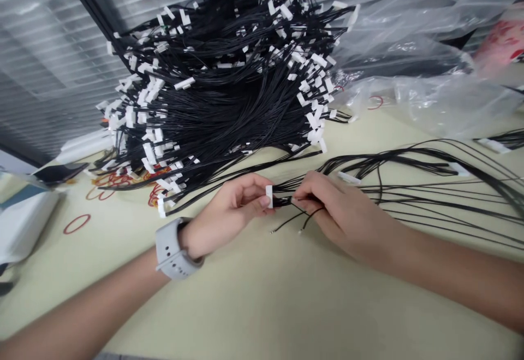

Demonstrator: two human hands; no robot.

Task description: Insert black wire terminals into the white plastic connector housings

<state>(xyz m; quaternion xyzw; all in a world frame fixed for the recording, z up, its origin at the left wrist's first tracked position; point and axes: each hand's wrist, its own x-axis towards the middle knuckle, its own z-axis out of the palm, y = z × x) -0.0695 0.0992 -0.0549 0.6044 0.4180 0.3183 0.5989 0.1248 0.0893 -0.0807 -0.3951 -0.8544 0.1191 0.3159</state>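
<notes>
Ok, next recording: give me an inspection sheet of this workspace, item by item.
Surface: pale green desk.
Job's things: white connector with black wires, two thin ends hanging free.
Clutter: clear plastic bags, red rubber bands.
Grippers: nothing seen; left hand, grey watch at its wrist, holds the connector; right hand pinches its wires.
Cables: large heap of black cables with white connectors; looser black cables at right.
Surroundings: slatted blind, white box.

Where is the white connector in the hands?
In the head view, the white connector is held at the fingertips of the left hand, beside the right hand, below the large heap of black wires.
</notes>
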